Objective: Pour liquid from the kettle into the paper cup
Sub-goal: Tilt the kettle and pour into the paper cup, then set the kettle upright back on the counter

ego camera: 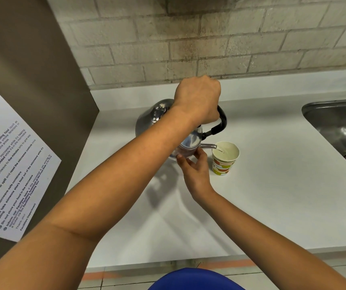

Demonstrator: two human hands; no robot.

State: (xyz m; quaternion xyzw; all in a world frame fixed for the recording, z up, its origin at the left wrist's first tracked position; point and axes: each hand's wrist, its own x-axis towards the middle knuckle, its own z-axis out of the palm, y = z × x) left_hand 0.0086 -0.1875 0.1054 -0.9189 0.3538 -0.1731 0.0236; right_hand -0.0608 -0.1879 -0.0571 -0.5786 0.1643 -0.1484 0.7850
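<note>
A shiny steel kettle with a black handle is tilted to the right above the white counter. My left hand is closed over the top of the handle. My right hand reaches up from below, its fingertips pressed against the kettle's lower body just under the clear spout. The spout tip sits over the rim of a paper cup with a coloured pattern, which stands upright on the counter. A thin stream enters the cup. My left forearm hides part of the kettle.
A steel sink is sunk into the counter at the right. A brown side panel with a printed microwave notice stands at the left. A brick wall runs behind. The counter's front edge is near me.
</note>
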